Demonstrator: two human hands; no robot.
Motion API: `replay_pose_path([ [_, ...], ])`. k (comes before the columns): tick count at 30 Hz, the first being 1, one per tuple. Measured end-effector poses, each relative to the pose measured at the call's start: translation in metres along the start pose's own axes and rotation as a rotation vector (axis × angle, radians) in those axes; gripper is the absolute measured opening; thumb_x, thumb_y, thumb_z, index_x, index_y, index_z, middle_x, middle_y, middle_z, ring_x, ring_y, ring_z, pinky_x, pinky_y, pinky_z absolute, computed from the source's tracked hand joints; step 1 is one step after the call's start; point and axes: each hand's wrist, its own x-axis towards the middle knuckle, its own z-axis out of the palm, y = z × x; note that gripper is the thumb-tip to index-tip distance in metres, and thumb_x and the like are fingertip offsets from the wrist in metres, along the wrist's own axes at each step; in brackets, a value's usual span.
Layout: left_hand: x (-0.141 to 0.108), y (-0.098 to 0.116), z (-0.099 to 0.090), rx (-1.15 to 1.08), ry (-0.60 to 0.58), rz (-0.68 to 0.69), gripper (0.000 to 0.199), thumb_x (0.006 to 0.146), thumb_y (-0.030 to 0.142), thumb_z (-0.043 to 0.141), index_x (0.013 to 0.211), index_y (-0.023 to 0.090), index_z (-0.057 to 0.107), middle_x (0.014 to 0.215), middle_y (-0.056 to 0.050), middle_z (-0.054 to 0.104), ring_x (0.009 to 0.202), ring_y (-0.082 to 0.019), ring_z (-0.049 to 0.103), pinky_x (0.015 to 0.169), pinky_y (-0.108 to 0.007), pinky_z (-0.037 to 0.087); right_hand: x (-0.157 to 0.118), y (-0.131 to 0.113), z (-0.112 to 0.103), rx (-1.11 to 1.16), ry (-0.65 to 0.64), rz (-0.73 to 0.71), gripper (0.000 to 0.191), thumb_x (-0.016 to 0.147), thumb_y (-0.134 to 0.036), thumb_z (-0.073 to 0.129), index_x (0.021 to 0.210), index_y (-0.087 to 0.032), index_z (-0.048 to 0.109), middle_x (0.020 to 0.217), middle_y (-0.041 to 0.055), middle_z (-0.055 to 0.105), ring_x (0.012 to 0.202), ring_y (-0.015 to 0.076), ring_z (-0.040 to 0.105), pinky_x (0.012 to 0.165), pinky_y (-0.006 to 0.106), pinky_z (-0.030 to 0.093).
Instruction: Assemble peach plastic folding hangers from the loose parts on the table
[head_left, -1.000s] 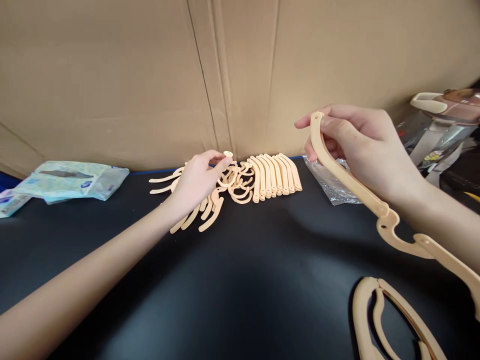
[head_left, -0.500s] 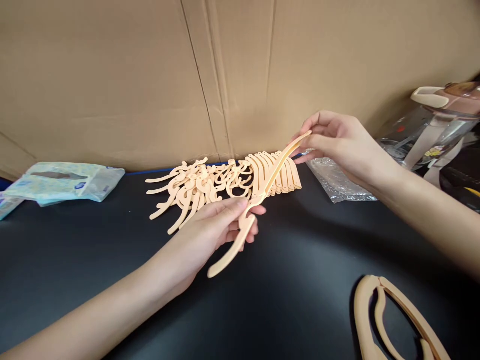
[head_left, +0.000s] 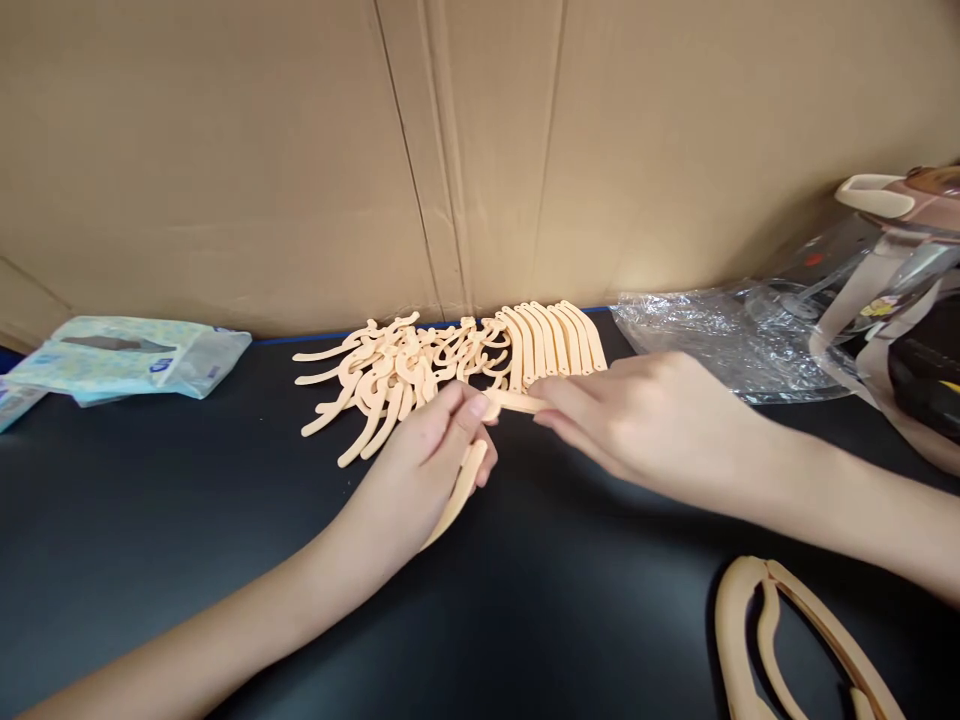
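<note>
My left hand [head_left: 427, 455] is closed around the middle of a peach plastic folding hanger [head_left: 463, 485], one curved arm of which hangs below the fingers. Level with it, my right hand [head_left: 652, 415] pinches the straight slim arm [head_left: 516, 402] of the same hanger, covering its far end. How the two parts join is partly hidden by my left thumb. Just behind my hands lies a heap of curved hanger pieces [head_left: 382, 385], and to its right a row of several slim hanger arms [head_left: 559, 335] lies side by side.
A folded hanger [head_left: 739, 630] lies at the lower right on the black table [head_left: 585, 600]. Crinkled clear plastic [head_left: 697, 340] and a lidded clear bottle [head_left: 892, 210] with a strap sit at right. A tissue pack [head_left: 135, 355] lies left. Cardboard [head_left: 262, 150] stands behind.
My right hand has come down and closer to my left hand, swinging the slim arm from a steep slant to nearly level. My left hand has shifted slightly left, still holding the hanger.
</note>
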Motion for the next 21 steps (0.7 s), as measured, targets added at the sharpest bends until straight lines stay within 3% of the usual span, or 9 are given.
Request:
replay_pose_path([
  [4,-0.006,-0.001,0.001,0.166,-0.09,0.057,0.03,0.099,0.037,0.035,0.076,0.021,0.045,0.055,0.007,0.051,0.056,-0.011,0.048,0.06,-0.022,0.038,0.0,-0.019,0.011,-0.183,0.121,-0.099,0.016,0.086,-0.003,0.048,0.094,-0.008,0.061,0.064,0.0024,0.06,0.052,0.015,0.055,0.051,0.029,0.032],
  [7,-0.007,-0.001,0.001,0.185,-0.076,0.057,0.03,0.099,0.039,0.035,0.076,0.022,0.046,0.056,0.007,0.052,0.059,-0.012,0.049,0.062,-0.023,0.038,0.001,-0.02,0.02,-0.15,0.111,-0.126,0.018,0.086,0.0,0.044,0.094,-0.008,0.059,0.063,0.0014,0.058,0.048,0.0134,0.054,0.049,0.028,0.031],
  [12,-0.007,-0.011,0.007,0.216,-0.012,0.079,0.032,0.1,0.039,0.031,0.076,0.022,0.044,0.059,0.006,0.053,0.061,-0.012,0.051,0.064,-0.023,0.038,0.007,-0.013,0.022,0.193,-0.144,-0.012,0.019,0.082,0.001,0.045,0.09,-0.013,0.055,0.064,0.0015,0.063,0.045,0.0128,0.053,0.044,0.027,0.021],
  [14,-0.01,-0.014,0.01,0.282,-0.002,0.153,0.028,0.099,0.037,0.03,0.08,0.022,0.044,0.059,0.006,0.052,0.056,-0.011,0.049,0.058,-0.023,0.036,0.011,-0.008,0.023,0.446,-0.267,0.107,0.017,0.083,0.0,0.044,0.083,-0.015,0.052,0.061,0.0,0.062,0.042,0.01,0.049,0.043,0.025,0.022],
  [16,-0.014,-0.01,0.009,0.362,-0.001,0.262,0.024,0.098,0.037,0.031,0.083,0.023,0.044,0.059,0.007,0.052,0.05,-0.011,0.047,0.053,-0.023,0.034,0.013,0.001,0.029,0.731,-0.296,0.267,0.02,0.087,-0.001,0.039,0.076,-0.018,0.044,0.056,-0.0034,0.057,0.04,0.007,0.045,0.044,0.021,0.028],
  [19,-0.013,0.009,-0.008,0.465,0.069,0.328,0.025,0.097,0.039,0.037,0.084,0.023,0.051,0.06,0.007,0.054,0.049,-0.009,0.046,0.053,-0.022,0.032,0.015,0.019,0.041,0.996,-0.125,0.467,0.024,0.098,-0.017,0.033,0.076,-0.019,0.042,0.051,-0.0069,0.047,0.041,0.0066,0.044,0.05,0.02,0.038],
  [21,-0.005,0.022,-0.028,0.589,0.277,0.341,0.03,0.094,0.043,0.045,0.076,0.021,0.055,0.061,0.005,0.05,0.055,-0.011,0.042,0.056,-0.023,0.029,0.017,0.031,0.048,1.081,0.001,0.52,0.031,0.101,-0.033,0.033,0.08,-0.018,0.05,0.054,-0.0059,0.045,0.044,0.0074,0.044,0.05,0.022,0.04],
])
